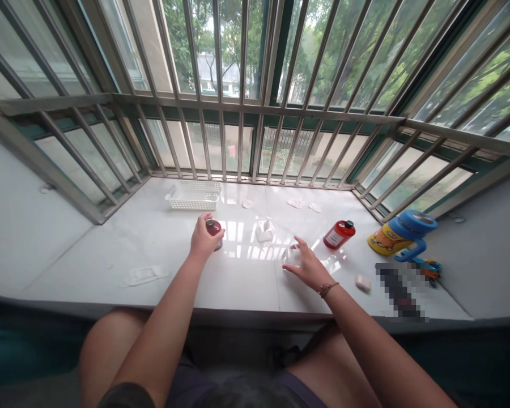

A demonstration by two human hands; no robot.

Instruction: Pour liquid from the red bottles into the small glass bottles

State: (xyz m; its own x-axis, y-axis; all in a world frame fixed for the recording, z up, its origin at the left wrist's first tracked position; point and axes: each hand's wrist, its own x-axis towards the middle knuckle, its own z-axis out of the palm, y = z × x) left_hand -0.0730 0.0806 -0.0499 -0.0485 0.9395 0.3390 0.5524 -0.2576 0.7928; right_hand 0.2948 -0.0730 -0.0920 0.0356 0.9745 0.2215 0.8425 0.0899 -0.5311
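Note:
My left hand (203, 241) is wrapped round a red bottle (213, 226) with a black cap, which stands upright on the white ledge. My right hand (308, 266) curves its thumb and fingers about a clear, see-through object (290, 258); its exact kind is hard to make out. Between my hands and a little beyond them lies a crumpled white piece (265, 230), possibly tissue or wrapping. A second red bottle (339, 234), with a pale label and black cap, leans or lies tilted to the right of my right hand.
A white perforated basket (194, 196) sits at the back left. Small pale pieces (295, 203) lie near the window bars (255, 107). On the right are a blue-and-yellow handled flask (402, 233), a small pale block (362, 283) and a blurred dark item (399, 292). A flat white wrapper (145, 275) lies left.

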